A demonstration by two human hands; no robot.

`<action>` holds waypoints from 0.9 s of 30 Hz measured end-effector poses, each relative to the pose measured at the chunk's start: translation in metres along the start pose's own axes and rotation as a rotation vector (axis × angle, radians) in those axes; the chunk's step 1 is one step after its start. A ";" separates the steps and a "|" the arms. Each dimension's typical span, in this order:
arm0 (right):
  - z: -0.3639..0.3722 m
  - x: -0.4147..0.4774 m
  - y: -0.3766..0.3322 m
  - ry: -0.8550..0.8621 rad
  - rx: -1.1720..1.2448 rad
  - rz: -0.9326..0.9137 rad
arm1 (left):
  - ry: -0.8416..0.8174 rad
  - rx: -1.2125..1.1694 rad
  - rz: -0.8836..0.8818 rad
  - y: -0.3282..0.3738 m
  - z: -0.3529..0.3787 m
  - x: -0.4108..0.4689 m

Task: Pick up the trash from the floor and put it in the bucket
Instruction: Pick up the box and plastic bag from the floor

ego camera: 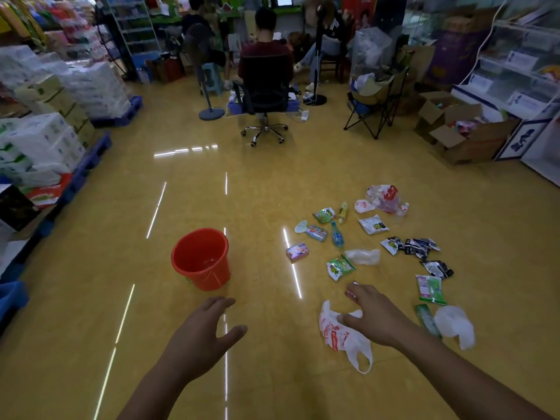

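Observation:
A red bucket (200, 258) stands upright on the yellow floor, nothing visible inside it. To its right lies scattered trash: a white-and-red plastic bag (338, 333), a green snack packet (340, 267), a blue bottle (336, 234), a pink box (297, 252), black wrappers (421, 246) and several more packets. My left hand (201, 331) hovers just in front of the bucket, fingers spread, holding nothing. My right hand (374, 313) reaches over the white-and-red bag, fingers apart, partly hiding a small red-and-white item (351, 294) under its fingertips.
People sit at the back, one in a black office chair (264, 95). A standing fan (209, 86) and a folding chair (375, 107) flank it. Stacked goods on blue pallets (100, 147) line the left; open cardboard boxes (460, 134) and white shelving (521, 86) line the right.

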State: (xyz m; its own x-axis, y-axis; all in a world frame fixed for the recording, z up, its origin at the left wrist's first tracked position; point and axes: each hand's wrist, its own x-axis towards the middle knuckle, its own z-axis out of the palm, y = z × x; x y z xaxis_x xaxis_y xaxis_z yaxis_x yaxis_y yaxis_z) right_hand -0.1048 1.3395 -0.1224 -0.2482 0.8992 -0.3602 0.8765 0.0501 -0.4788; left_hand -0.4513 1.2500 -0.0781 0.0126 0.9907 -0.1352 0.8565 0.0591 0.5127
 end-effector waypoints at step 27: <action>-0.037 0.211 0.086 -0.030 0.140 0.372 | -0.343 0.158 0.263 0.035 0.033 0.364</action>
State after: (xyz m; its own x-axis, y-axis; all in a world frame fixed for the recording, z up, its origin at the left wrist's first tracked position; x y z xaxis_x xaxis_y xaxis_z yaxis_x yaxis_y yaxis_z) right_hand -0.0668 1.5499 -0.2095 0.0620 0.8316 -0.5519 0.8448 -0.3381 -0.4146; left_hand -0.3999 1.6090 -0.1379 0.3874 0.8702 -0.3045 0.8693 -0.2348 0.4350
